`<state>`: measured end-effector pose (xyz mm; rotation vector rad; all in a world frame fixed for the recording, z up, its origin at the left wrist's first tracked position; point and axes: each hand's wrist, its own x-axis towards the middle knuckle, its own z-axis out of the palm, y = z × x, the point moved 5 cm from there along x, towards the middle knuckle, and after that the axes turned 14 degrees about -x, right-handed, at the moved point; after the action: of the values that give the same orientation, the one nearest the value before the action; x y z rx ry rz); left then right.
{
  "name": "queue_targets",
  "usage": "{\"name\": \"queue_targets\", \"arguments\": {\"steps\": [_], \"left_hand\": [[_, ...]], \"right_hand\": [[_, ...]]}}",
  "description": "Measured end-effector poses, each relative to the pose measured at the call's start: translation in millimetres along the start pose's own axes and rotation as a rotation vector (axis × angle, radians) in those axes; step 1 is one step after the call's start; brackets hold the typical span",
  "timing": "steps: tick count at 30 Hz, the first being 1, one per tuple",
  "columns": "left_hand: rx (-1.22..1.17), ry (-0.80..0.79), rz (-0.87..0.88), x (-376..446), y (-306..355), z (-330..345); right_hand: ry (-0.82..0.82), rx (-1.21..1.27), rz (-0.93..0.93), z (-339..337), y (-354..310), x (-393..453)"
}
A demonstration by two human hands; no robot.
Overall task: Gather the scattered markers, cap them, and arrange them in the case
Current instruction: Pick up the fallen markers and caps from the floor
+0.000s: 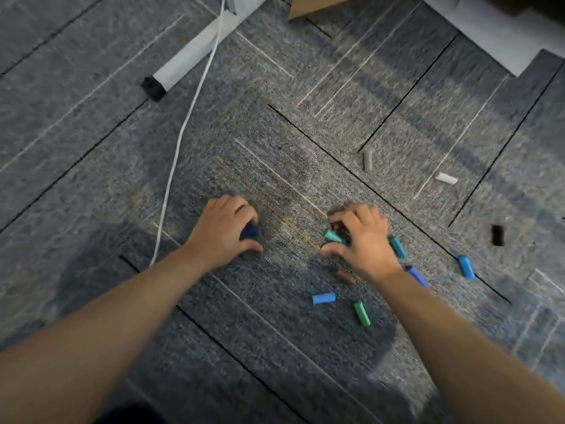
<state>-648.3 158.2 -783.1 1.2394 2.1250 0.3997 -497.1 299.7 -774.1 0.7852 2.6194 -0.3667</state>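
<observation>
Head view: both hands down on the carpet [122, 133]. Left hand [224, 232] curled round a dark blue cap [250, 231]. Right hand [360, 237] grips a teal cap [334, 236]. Other caps lie scattered near the right hand: blue [323, 298], green [361, 313], brown [346, 276], grey [367, 160].

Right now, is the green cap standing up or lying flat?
Lying flat: the green cap rests on its side on the carpet, its whole length showing.
</observation>
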Motion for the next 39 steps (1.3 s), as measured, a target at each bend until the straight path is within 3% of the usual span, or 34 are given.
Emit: {"name": "queue_targets", "arguments": {"steps": [6,13,18,22,30,39], "left_hand": [[-0.014,0.012,-0.004,0,1,3],[-0.123,0.000,-0.055,-6,10,7],[-0.201,-0.022,-0.071,-10,20,10],[-0.202,-0.066,-0.052,-12,38,17],[0.011,-0.210,0.078,-12,90,55],[0.255,-0.271,0.179,-9,114,80]], "right_hand": [[0.083,0.067,0.006,7,7,1],[-0.002,0.120,-0.011,8,3,0],[0.029,0.013,-0.071,3,2,-7],[0.050,0.107,-0.002,-6,12,-18],[-0.003,0.464,0.220,7,51,-59],[-0.009,0.280,0.196,43,62,-103]]}}
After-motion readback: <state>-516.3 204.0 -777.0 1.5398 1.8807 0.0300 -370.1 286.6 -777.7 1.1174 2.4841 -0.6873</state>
